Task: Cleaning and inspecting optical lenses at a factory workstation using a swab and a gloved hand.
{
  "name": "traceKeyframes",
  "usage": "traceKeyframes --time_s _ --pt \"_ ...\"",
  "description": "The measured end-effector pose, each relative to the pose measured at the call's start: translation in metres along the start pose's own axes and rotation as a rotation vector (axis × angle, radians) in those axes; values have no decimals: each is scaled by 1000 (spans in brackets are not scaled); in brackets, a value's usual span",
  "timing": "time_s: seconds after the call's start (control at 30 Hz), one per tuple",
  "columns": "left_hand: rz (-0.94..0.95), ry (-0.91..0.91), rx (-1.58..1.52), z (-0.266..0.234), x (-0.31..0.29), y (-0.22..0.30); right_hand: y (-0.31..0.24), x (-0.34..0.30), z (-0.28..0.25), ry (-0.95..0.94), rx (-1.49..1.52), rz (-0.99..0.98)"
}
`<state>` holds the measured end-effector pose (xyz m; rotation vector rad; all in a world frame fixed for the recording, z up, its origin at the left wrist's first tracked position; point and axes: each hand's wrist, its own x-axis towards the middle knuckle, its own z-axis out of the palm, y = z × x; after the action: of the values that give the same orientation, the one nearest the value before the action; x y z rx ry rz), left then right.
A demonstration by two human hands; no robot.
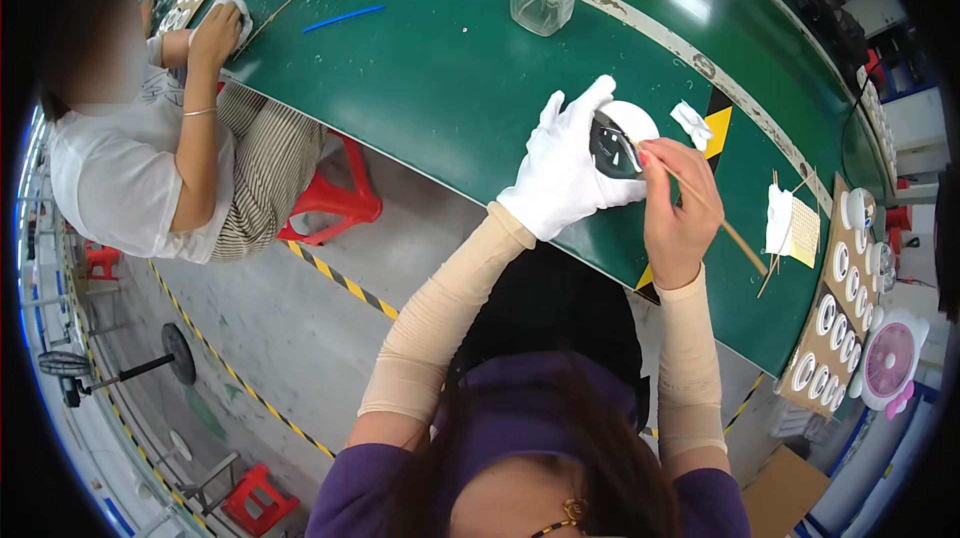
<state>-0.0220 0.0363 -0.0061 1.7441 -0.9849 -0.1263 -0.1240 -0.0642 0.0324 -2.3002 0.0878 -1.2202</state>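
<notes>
My left hand (560,166), in a white glove, is closed around a rounded housing with a white shell (630,118) and a glossy black face (610,150). It is held tilted just above the green table (430,68). Bare, my right hand (682,206) pinches a thin wooden stick (742,245) between thumb and fingers. The stick's upper end meets the edge of the black face, and its long end points down to the right. My fingers partly hide that tip, so I cannot tell what is on it.
A clear glass bottle (545,0) with a metal top stands at the far side. Blue stick (343,19), crumpled white cloth (691,125) and yellow pad (803,232) with wooden sticks lie around. At right are a board of white rings (828,316) and a fan (890,360). A co-worker (140,158) sits left.
</notes>
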Motion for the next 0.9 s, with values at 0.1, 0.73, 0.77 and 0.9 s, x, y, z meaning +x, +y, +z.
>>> traceKeyframes --time_s 0.1,0.73,0.77,0.9 --pt "-7 96 107 10 -6 0 1 3 -6 -74 2 131" --pt "12 198 82 15 -5 1 10 2 -8 -169 -143 -216" --pt "-4 184 65 15 -4 2 10 5 -7 -168 -138 -227" --pt "-6 172 55 15 -4 0 11 12 1 -176 -112 -217"
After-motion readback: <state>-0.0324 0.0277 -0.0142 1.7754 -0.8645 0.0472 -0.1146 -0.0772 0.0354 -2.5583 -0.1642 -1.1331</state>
